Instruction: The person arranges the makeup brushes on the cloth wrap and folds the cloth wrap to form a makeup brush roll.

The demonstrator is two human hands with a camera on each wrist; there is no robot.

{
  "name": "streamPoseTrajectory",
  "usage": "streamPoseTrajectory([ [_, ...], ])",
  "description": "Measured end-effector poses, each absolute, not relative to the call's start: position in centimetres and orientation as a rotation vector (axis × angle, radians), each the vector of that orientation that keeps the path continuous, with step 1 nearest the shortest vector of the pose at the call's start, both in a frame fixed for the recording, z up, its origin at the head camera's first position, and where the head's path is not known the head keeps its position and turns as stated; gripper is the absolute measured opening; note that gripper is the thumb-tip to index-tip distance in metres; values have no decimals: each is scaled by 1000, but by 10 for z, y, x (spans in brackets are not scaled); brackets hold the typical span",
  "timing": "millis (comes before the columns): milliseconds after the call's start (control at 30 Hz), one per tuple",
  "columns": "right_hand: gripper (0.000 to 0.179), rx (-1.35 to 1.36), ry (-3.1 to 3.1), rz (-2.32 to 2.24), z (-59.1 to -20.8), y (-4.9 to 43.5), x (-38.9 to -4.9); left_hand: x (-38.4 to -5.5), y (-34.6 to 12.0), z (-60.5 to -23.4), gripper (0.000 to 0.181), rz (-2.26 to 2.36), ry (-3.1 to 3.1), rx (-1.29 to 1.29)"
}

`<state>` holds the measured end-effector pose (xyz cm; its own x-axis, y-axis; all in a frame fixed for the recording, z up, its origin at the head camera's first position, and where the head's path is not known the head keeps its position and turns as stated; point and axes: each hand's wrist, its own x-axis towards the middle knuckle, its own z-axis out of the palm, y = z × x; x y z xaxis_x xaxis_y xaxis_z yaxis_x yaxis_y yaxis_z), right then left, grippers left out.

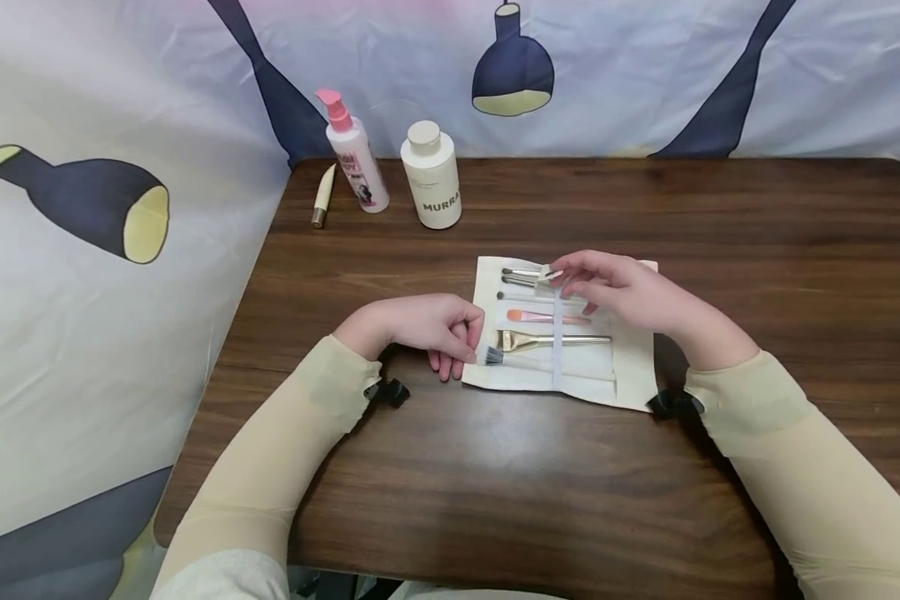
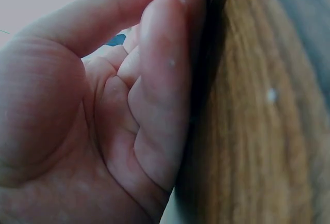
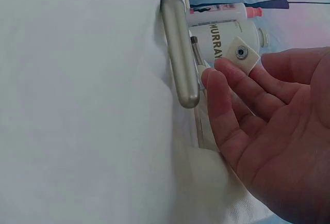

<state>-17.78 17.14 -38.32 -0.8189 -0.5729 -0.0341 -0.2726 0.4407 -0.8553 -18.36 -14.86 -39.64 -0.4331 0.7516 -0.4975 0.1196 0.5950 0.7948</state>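
A cream fabric brush roll (image 1: 633,375) lies spread out on the table, several makeup brushes side by side under its pale strap (image 1: 557,350). Among them are a wide gold-handled brush (image 1: 528,340) and an orange-tipped one (image 1: 525,317). My left hand (image 1: 427,325) pinches the roll's left edge between thumb and curled fingers, low against the tabletop. Over the roll's far part, my right hand (image 1: 618,287) holds a small cream tab with a metal snap (image 3: 241,52) between thumb and fingertips. A metallic brush handle (image 3: 180,53) shows close by in the right wrist view.
Behind the roll stand a white bottle (image 1: 431,187) marked MURRA and a pink-topped pump bottle (image 1: 360,167). A slim cream tube (image 1: 324,196) lies left of them. The dark wooden table (image 1: 510,492) meets a lamp-printed cloth (image 1: 607,83) at the back.
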Motion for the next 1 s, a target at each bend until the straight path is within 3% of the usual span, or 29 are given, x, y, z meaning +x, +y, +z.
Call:
streamPoseTrajectory([
  [500, 34, -714, 2505, -1219, -379, 178, -177, -160, -139, -371, 13, 667, 2215, 890],
  [800, 27, -942, 2787, -592, -368, 207, -127, -120, -143, -368, 15, 535, 2701, 1027],
  [1000, 37, -971, 2726, -351, -368, 212, -112, -118, -145, -378, 31, 516, 2566, 1148],
])
